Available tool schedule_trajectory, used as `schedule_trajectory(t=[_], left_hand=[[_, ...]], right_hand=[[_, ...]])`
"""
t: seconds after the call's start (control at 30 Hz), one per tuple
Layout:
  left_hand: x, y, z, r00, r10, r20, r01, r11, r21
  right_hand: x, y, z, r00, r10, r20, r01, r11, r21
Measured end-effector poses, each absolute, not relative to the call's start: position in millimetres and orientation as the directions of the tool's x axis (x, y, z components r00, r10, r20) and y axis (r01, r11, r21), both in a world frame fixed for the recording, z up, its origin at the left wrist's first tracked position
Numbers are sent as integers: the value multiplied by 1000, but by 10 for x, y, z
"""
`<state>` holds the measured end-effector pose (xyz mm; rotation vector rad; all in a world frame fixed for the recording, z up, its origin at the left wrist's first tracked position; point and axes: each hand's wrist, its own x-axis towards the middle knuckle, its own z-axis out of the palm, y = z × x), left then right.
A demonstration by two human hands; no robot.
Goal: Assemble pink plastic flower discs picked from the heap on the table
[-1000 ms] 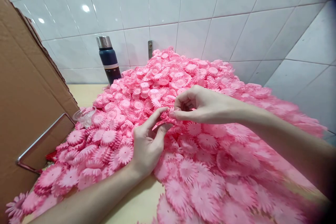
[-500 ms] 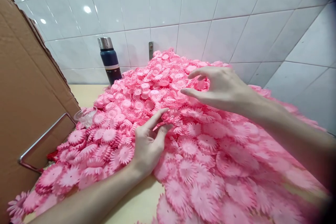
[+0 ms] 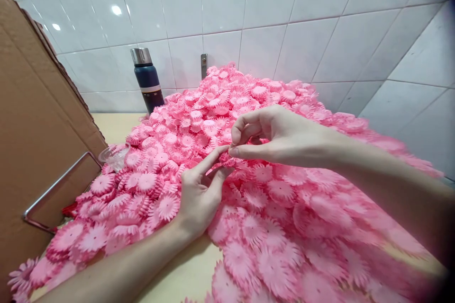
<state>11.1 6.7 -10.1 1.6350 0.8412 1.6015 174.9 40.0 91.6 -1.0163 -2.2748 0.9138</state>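
Scalloped pink flower discs [image 3: 254, 229], like thin paper or fabric petal layers with a small centre hole, lie in a big heap. Low over the middle of the heap, my left hand [image 3: 201, 194] curls its thumb and forefinger around a pink flower disc [image 3: 223, 157], mostly covered by the fingers. From the right comes my right hand [image 3: 270, 135], thumb and forefinger pinched together right at the left forefinger's tip. What sits in that pinch is too small to make out. Its other fingers are folded in.
A dark blue bottle [image 3: 148, 80] with a steel cap stands behind the heap by the tiled wall [image 3: 220, 0]. At left rise a cardboard box [image 3: 39, 118] and a metal wire handle [image 3: 57, 184]. A clear plastic container [image 3: 115, 155] is partly buried beside them.
My right hand has moved left and down to meet my left fingertips, its open fingers closing into a pinch. My left hand has stayed nearly still.
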Motion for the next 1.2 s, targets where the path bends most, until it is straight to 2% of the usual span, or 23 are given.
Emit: schedule_trajectory(t=[0.37,0.63,0.9,1.0,1.13,1.2], left_hand=[[110,84,-121,33,824,565,10,-566,824],[111,53,-122,37,847,531,-43,-529,847],[121,52,-59,-56,829,556,-8,-557,830],[113,64,-72,-40,832,553,-18,-554,832],[105,67,-93,-17,833,554,-11,-554,832],[106,63,-100,-5,832,554,-6,-555,832]], right_hand=[[1732,403,913,-622,769,147,448,503,-739],[1713,391,893,-590,796,136,480,481,-733],[1827,556,840,-560,807,185,465,491,-737],[1836,544,882,-609,772,182,479,540,-692],[1803,473,913,-602,786,141,567,545,-617],[1773,442,905,-598,784,169,583,570,-579]])
